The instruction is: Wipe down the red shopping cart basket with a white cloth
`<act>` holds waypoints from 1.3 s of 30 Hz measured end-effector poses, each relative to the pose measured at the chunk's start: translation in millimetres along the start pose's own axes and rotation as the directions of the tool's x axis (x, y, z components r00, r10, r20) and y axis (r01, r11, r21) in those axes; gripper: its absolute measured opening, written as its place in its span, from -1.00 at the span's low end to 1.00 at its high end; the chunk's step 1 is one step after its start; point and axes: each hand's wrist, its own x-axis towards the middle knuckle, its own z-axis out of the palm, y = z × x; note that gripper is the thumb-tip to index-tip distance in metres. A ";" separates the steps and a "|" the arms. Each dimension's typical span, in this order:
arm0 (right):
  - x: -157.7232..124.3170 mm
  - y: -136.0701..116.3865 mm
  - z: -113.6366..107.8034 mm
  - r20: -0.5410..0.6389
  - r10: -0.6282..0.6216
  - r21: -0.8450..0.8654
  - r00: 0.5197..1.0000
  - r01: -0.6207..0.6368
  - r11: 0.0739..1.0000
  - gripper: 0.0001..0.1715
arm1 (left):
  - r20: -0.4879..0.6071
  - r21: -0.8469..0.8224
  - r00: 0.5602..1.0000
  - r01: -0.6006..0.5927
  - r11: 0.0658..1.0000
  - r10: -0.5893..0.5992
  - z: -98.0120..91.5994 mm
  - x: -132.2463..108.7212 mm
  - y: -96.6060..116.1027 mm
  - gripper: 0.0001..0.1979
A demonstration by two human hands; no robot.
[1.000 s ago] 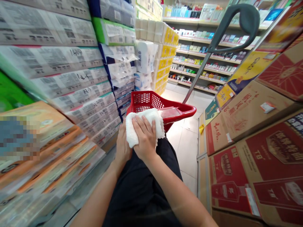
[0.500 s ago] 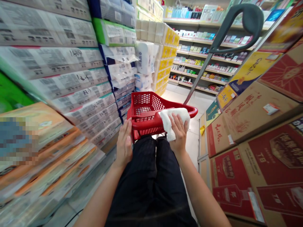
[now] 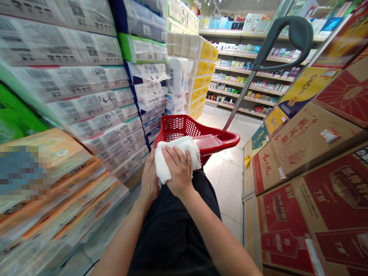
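A red plastic shopping basket (image 3: 227, 140) with perforated walls is in front of my legs, its long grey pull handle (image 3: 260, 58) slanting up to the right on a metal bar. My left hand (image 3: 148, 179) holds the basket at its near left corner, partly hidden behind a white cloth (image 3: 191, 147). With fingers laid over that fluffy cloth, my right hand (image 3: 178, 171) presses it on the left part of the basket's near rim. The rim to the right of the cloth is uncovered and shiny.
Wrapped paper packs (image 3: 94, 76) are stacked high on the left, with orange packs (image 3: 71, 180) nearer. Cardboard cartons (image 3: 287, 214) line the right side. Shelves of small boxed goods (image 3: 241, 82) stand at the back. A tiled floor (image 3: 230, 180) runs between.
My right hand has slid the cloth leftward along the basket's near rim, up to my left hand. My left hand stays at the corner. The view has tilted slightly.
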 end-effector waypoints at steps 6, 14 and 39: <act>-30.2 73.8 -36.3 -0.022 -0.121 -0.066 0.992 0.120 0.991 -0.40 | 0.012 0.009 1.000 0.019 1.000 -0.019 0.2 3.1 5.1 -0.48; -36.0 70.8 -32.4 -0.245 0.172 -0.053 0.954 -0.190 0.980 -0.36 | 0.007 -0.024 0.998 0.063 0.998 -0.062 -0.6 2.9 6.6 -0.48; -35.5 93.4 -45.7 -0.227 0.124 -0.143 0.966 -0.159 0.977 -0.40 | 0.038 -0.014 0.999 0.018 1.000 -0.017 -0.7 4.5 6.2 -0.47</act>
